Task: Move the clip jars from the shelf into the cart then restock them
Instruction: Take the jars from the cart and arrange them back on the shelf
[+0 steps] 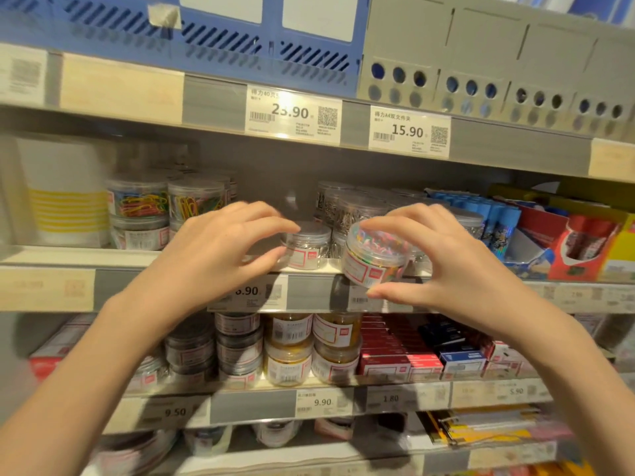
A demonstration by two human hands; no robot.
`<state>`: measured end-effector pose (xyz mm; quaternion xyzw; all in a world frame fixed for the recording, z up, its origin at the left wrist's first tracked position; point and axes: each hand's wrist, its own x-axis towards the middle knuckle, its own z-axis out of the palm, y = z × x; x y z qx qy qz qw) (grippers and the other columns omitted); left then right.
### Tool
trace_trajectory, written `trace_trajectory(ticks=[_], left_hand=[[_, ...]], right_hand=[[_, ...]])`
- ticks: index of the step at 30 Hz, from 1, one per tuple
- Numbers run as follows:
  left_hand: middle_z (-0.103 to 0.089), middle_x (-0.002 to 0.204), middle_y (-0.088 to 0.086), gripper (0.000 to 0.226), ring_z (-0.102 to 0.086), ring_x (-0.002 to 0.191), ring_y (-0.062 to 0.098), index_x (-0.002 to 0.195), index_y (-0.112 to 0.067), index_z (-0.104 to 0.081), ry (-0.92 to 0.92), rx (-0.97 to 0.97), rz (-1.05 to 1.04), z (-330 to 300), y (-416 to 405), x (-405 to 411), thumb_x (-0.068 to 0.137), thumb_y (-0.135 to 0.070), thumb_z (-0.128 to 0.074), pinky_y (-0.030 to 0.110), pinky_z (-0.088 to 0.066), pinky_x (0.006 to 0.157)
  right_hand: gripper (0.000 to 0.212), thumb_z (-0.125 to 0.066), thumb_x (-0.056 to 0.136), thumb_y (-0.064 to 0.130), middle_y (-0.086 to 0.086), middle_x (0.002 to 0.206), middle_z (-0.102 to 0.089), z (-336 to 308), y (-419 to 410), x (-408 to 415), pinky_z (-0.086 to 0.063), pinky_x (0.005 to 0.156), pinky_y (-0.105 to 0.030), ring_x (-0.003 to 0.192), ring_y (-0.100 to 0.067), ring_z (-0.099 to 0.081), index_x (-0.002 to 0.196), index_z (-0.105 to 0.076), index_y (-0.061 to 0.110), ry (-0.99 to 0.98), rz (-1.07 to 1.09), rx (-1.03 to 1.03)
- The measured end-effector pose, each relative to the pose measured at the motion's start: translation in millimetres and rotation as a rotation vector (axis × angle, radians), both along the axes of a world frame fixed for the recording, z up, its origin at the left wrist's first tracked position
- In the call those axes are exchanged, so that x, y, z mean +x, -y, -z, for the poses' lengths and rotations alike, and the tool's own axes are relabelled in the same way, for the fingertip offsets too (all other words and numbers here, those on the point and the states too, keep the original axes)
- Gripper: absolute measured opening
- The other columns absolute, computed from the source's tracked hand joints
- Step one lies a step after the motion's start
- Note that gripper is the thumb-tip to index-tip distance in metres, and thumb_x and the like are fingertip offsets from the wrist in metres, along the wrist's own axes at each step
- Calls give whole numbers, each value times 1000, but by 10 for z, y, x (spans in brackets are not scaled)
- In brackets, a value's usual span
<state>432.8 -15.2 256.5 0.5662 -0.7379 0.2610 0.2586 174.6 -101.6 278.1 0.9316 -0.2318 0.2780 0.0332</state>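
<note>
We see the right hand (446, 266) grasping a clear jar of multicoloured clips (372, 257), fingers curled over its lid and the thumb pressed beneath its base. The jar is tilted, lid towards us, and hangs just in front of the middle shelf's front edge (309, 293), right of centre.

The left hand (213, 249) reaches towards the same shelf with fingers spread and loosely bent, holding nothing. Its fingertips are just beside a small clear jar of silver clips (307, 249), which stands upright at the near edge of the shelf; we cannot tell whether they touch it.

Farther back on the left stand 2 stacks of jars with coloured paper clips (137, 201). Behind the held jar, more jars of silver clips (347, 204) are piled toward the far wall.

At the left end of the shelf is a white roll with yellow stripes (65, 207). To the right are blue packets (494, 214) and red boxes (584, 245).

The shelf below carries dark-filled jars (192, 341), amber-filled jars (309, 345) and small red cartons (388, 352). Price labels on the shelf above read 23.90 (292, 113) and 15.90 (409, 132).
</note>
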Motion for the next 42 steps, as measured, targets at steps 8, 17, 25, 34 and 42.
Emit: trace_trajectory(ticks=[8, 17, 25, 34, 42], left_hand=[[-63, 102, -6, 36, -58, 89, 18, 110, -22, -67, 60, -98, -50, 125, -264, 291, 89, -39, -43, 34, -51, 67], [-63, 96, -9, 33, -55, 84, 15, 104, -25, -67, 4, -94, -86, 287, -315, 546, 89, -42, -43, 29, -46, 65], [-63, 91, -16, 30, -58, 84, 9, 96, -31, -66, -71, -76, -103, 327, -316, 533, 88, -46, -41, 19, -35, 60], [-60, 83, -16, 30, -58, 82, 7, 90, -36, -63, -95, -64, -121, 309, -312, 530, 86, -52, -39, 20, -27, 46], [-58, 82, -17, 28, -53, 83, 3, 89, -38, -62, -106, -71, -126, 327, -291, 541, 86, -54, -39, 21, -28, 46]], right_hand=[[69, -60, 70, 63, 14, 118, -49, -88, -80, 280, -41, 89, -31, 113, -8, -34, 132, -48, 36, 16, -56, -110], [67, -65, 73, 59, 1, 116, -57, -166, -179, 929, -36, 81, -33, 109, -21, -43, 131, -51, 29, 3, -39, -248], [71, -63, 75, 62, 6, 131, -49, -303, -68, 1442, -36, 94, -35, 126, -18, -32, 138, -39, 39, -172, 90, -108], [71, -61, 76, 63, -1, 132, -50, -142, 136, 1633, -34, 97, -37, 125, -21, -33, 137, -43, 31, -298, 158, -72], [70, -60, 77, 62, -3, 134, -51, -117, 147, 1698, -33, 99, -37, 127, -22, -35, 138, -42, 33, -331, 144, -34]])
